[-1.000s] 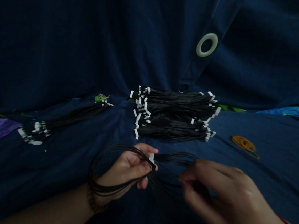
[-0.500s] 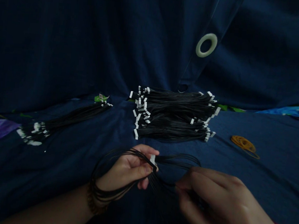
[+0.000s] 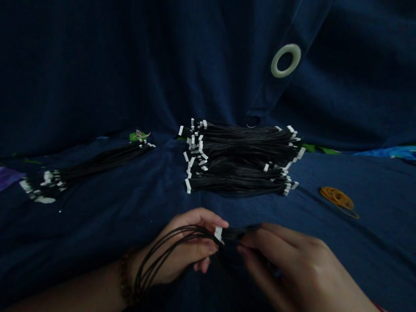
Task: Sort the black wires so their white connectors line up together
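Grips of left hand and right hand have closed together, pinching black wires.

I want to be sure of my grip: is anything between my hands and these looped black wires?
Nothing visible. The left hand pinches the looped black wires beside the white connector, and the right hand grips them on the connector's other side.

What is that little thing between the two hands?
In the head view, a white connector on looped black wires sits between the left hand and right hand.
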`<control>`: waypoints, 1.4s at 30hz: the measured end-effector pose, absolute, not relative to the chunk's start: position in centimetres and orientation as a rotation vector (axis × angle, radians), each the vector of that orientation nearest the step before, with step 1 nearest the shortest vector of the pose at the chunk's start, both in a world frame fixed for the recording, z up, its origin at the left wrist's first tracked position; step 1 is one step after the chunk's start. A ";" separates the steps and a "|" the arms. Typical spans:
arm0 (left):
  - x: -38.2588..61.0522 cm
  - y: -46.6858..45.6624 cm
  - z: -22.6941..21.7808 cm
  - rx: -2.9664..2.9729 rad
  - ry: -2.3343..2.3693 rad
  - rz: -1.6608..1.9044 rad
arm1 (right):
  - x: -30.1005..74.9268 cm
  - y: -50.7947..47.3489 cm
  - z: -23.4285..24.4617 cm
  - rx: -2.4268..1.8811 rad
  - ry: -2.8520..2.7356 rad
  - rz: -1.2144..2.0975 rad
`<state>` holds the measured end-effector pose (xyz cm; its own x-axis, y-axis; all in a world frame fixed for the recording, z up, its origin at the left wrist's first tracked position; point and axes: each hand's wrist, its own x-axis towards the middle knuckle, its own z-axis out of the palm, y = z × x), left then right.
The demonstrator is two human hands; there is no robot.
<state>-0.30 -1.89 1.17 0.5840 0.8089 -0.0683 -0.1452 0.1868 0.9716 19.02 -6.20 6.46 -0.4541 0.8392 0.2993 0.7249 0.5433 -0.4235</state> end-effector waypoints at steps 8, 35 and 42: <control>-0.3 -1.9 1.0 1.282 0.728 0.677 | 19.2 -5.9 5.9 -1.260 -2.347 0.320; 0.1 -0.4 1.4 0.968 0.884 0.961 | 23.5 -5.1 7.4 -1.598 -2.497 -0.007; 0.2 -0.6 1.5 0.991 0.900 0.973 | 19.8 -5.6 5.7 -1.562 -2.671 0.498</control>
